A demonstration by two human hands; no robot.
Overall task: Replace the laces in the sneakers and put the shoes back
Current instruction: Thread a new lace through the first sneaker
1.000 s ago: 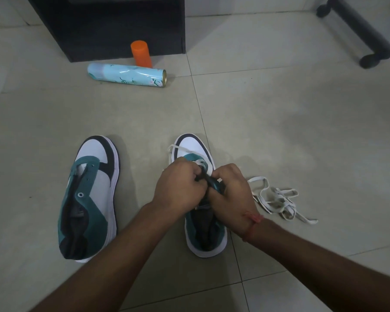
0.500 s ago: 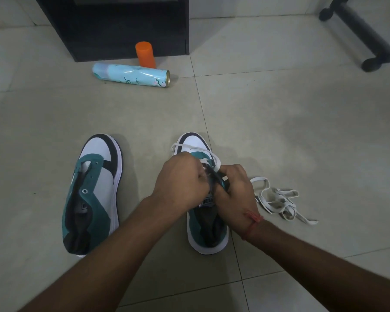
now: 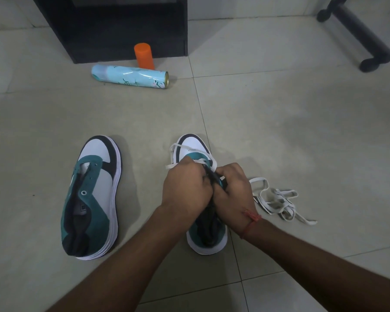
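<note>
Item count, floor area:
- Sneakers: 2. One unlaced sneaker (image 3: pixel 92 199) at 9 o'clock; one sneaker (image 3: pixel 203 230) at centre, under the hands
- Laces: 2. One white lace (image 3: pixel 176 154) on the centre sneaker; one loose lace (image 3: pixel 277 202) at 3 o'clock
- Hands: 2, left hand (image 3: pixel 186 190) and right hand (image 3: pixel 234 194)
- Spray cans: 1, spray can (image 3: pixel 130 76) at 11 o'clock
- Orange caps: 1, orange cap (image 3: pixel 144 55) at 12 o'clock

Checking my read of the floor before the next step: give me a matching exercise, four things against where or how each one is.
Things:
1. spray can
2. orange cap
3. loose white lace
4. unlaced sneaker

States:
A. standing upright by the dark cabinet
B. heaped right of the hands
C. lying on its side
D. left of the hands, untouched

Pairs: 1-C, 2-A, 3-B, 4-D
</note>
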